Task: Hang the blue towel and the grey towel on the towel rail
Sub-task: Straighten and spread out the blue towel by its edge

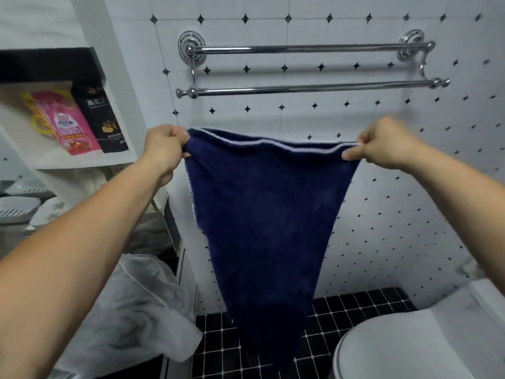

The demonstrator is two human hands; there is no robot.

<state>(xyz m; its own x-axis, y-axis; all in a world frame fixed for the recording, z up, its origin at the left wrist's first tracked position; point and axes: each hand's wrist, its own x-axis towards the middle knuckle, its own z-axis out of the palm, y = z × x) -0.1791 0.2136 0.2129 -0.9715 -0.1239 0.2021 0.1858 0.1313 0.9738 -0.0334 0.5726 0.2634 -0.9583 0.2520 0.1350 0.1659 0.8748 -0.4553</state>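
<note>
Hanging on the white tiled wall (355, 165), the chrome towel rail (311, 87) has two bars, one high near the wall and one lower and further out, and both are bare. Between the person and the rail nothing blocks the way except the blue towel (267, 214) itself, which is held up below the lower bar and well short of it. To the left stands a white shelf (82, 160) with a pink packet (73, 127) and a black packet (105, 116) leaning on it, and lower down a crumpled pale cloth (131, 310) lies on a dark surface; whether this is the grey towel cannot be told. At the lower right is a white toilet lid (410, 346). Both bare arms reach forward and upward. The left hand (164, 149) has its fingers curled tightly round the towel's top left corner, and the right hand (382, 144) pinches the top right corner between thumb and fingers. The top edge, with its pale trim, sags slightly between the two hands, and the cloth narrows downward to a point above the floor. The floor (218, 348) is laid with small black tiles and pale grout, and the wall tiles carry small black diamond marks.
</note>
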